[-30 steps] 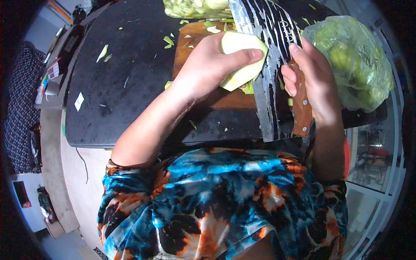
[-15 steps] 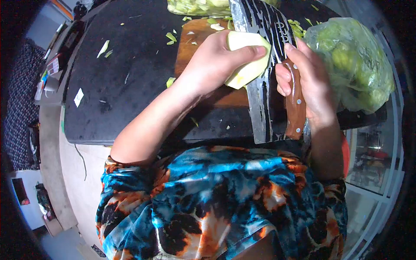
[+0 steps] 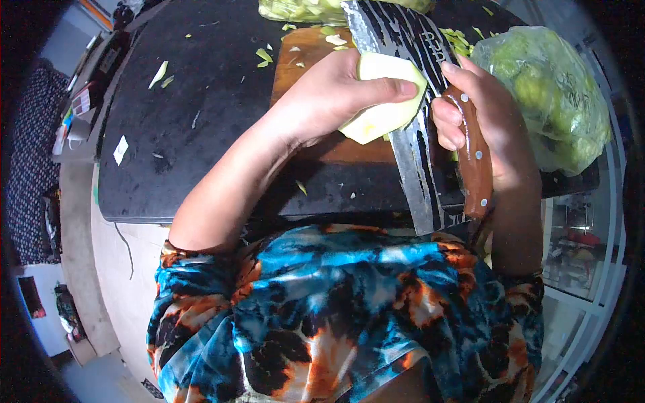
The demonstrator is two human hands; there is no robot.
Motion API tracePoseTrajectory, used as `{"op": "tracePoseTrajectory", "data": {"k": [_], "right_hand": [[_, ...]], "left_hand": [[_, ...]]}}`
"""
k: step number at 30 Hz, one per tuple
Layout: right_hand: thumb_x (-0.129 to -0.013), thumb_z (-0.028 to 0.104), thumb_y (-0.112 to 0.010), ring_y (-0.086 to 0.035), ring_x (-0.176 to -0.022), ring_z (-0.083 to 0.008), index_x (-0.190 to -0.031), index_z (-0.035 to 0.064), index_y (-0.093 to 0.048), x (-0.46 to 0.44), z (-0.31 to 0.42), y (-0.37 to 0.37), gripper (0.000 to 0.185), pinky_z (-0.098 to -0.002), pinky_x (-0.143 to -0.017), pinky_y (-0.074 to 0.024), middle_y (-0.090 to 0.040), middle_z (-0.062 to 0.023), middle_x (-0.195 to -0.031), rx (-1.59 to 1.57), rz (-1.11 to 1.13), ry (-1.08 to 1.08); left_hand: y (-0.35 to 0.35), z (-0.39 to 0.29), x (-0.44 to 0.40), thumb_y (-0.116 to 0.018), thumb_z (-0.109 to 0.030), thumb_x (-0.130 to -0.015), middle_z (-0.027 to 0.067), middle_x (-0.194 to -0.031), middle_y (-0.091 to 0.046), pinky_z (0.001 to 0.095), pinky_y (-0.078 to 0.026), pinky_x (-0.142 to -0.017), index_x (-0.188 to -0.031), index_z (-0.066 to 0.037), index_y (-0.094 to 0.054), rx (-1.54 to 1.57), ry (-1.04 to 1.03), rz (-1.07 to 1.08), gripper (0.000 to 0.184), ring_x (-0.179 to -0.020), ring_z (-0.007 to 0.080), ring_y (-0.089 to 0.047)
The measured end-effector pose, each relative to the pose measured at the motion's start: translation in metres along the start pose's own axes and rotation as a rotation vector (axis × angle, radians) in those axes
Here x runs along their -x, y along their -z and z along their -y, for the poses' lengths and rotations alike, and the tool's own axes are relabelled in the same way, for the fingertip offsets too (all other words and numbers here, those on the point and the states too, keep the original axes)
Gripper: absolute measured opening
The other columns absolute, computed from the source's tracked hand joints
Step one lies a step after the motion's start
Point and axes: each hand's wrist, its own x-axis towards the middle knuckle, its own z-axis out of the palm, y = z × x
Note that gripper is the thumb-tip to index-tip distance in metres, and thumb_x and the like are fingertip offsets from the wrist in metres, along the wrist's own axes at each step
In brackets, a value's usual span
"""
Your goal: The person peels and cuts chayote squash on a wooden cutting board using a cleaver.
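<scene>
Your left hand (image 3: pixel 329 94) has its grip closed around a pale, faceted vegetable (image 3: pixel 379 124), held over the cutting board (image 3: pixel 349 153) on the table (image 3: pixel 181 141). Your right hand (image 3: pixel 494 117) is wrapped round the brown handle (image 3: pixel 474 158) of a broad cleaver (image 3: pixel 420 151), its blade slanting from far left to near right. The vegetable's right side sits against or just over the blade's left edge; whether the metal is biting, I cannot tell.

For a clean paring stroke, take thin, shallow passes and let the edge slide along the flesh rather than pushing hard. Watch your left thumb (image 3: pixel 386 89): it lies across the pale face with its tip close to the blade, so drawing it back left would be safer. Your other left fingers are mostly hidden, so judge their clearance yourself. Turn the vegetable between passes, with the blade stopped.
</scene>
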Motion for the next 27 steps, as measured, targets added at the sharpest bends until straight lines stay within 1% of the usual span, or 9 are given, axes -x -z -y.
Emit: {"op": "tracePoseTrajectory", "data": {"k": [7, 10, 11, 15, 18, 20, 22, 24, 27], "right_hand": [[-0.087, 0.027, -0.053, -0.039, -0.043, -0.0062, -0.091, 0.0133, -0.045, 0.002, 0.0, -0.006, 0.016, -0.0209, -0.04, -0.0305, -0.042, 0.0027, -0.054, 0.024, -0.036, 0.028], [-0.087, 0.032, -0.054, -0.044, -0.042, -0.0075, -0.092, 0.0097, -0.048, -0.006, -0.003, -0.001, 0.023, -0.0207, -0.041, -0.0379, -0.051, -0.0006, -0.061, 0.118, -0.059, 0.28], [-0.087, 0.03, -0.053, -0.044, -0.042, -0.0069, -0.102, 0.0077, -0.048, -0.011, 0.003, 0.008, 0.028, -0.0197, -0.041, -0.0379, -0.053, -0.0019, -0.063, 0.139, -0.008, 0.338], [-0.093, 0.021, -0.041, -0.05, -0.066, -0.0069, -0.14, 0.0121, -0.023, -0.015, 0.024, 0.021, 0.051, -0.0211, -0.058, -0.0442, -0.055, -0.0074, -0.086, 0.295, -0.486, 0.759], [-0.095, 0.021, -0.038, -0.052, -0.073, -0.0075, -0.139, 0.01, -0.024, -0.023, -0.006, 0.009, 0.047, -0.0225, -0.062, -0.0457, -0.053, -0.0082, -0.102, 0.182, 0.026, 0.811], [-0.092, 0.024, -0.046, -0.051, -0.093, -0.0119, -0.132, 0.0059, -0.032, -0.017, -0.007, -0.028, 0.046, -0.0257, -0.08, -0.043, -0.051, -0.0073, -0.112, 0.26, 0.12, 0.805], [-0.086, 0.028, -0.06, -0.046, -0.107, -0.0127, -0.119, 0.0023, -0.043, -0.028, -0.027, -0.04, 0.045, -0.0276, -0.092, -0.0367, -0.051, -0.0068, -0.111, 0.28, -0.063, 0.882], [-0.083, 0.021, -0.065, -0.049, -0.102, -0.0125, -0.116, 0.0018, -0.045, -0.029, -0.027, -0.035, 0.043, -0.0265, -0.088, -0.0392, -0.053, -0.0065, -0.107, 0.35, -0.027, 0.855], [-0.082, 0.023, -0.066, -0.054, -0.094, -0.0138, -0.111, 0.001, -0.05, -0.025, -0.037, -0.028, 0.039, -0.0268, -0.084, -0.0422, -0.057, -0.0067, -0.102, 0.321, -0.035, 0.724]], "left_hand": [[0.001, 0.002, -0.002, -0.066, -0.024, -0.08, 0.0055, -0.088, -0.063, 0.0232, -0.048, -0.067, -0.102, 0.002, -0.058, 0.008, -0.072, -0.024, 0.034, -0.075, 0.0113, -0.06], [0.002, -0.001, -0.005, -0.067, -0.022, -0.078, 0.0069, -0.083, -0.064, 0.0236, -0.049, -0.063, -0.098, 0.002, -0.06, 0.005, -0.163, -0.139, 0.032, -0.07, 0.0121, -0.062], [0.002, -0.004, -0.006, -0.067, -0.021, -0.078, 0.0076, -0.081, -0.065, 0.0238, -0.049, -0.061, -0.096, 0.002, -0.061, 0.014, -0.203, -0.196, 0.03, -0.068, 0.0125, -0.062], [0.011, -0.014, 0.0, -0.061, -0.024, -0.084, 0.0053, -0.088, -0.063, 0.0238, -0.049, -0.067, -0.104, 0.0, -0.055, -0.029, -0.372, -0.416, 0.031, -0.075, 0.0118, -0.061], [-0.013, -0.019, -0.004, -0.057, -0.025, -0.087, 0.0057, -0.092, -0.062, 0.0245, -0.049, -0.071, -0.107, 0.0, -0.053, 0.103, -0.426, -0.504, 0.032, -0.079, 0.0125, -0.061], [-0.026, -0.016, -0.011, -0.055, -0.025, -0.089, 0.0055, -0.091, -0.058, 0.0224, -0.047, -0.07, -0.109, -0.001, -0.046, 0.222, -0.582, -0.427, 0.032, -0.08, 0.0092, -0.056], [-0.031, -0.01, -0.009, -0.045, -0.027, -0.095, 0.0035, -0.091, -0.052, 0.0225, -0.042, -0.075, -0.109, -0.003, -0.043, 0.09, -0.619, -0.381, 0.028, -0.085, 0.0078, -0.049], [-0.037, -0.004, -0.006, -0.03, -0.033, -0.098, 0.0044, -0.095, -0.048, 0.0237, -0.039, -0.081, -0.109, -0.004, -0.042, -0.008, -0.647, -0.419, 0.034, -0.089, 0.0093, -0.045], [-0.035, 0.001, -0.01, -0.022, -0.043, -0.097, 0.0084, -0.106, -0.047, 0.0264, -0.037, -0.089, -0.117, -0.004, -0.039, 0.218, -0.556, -0.367, 0.047, -0.098, 0.0133, -0.045]]}}
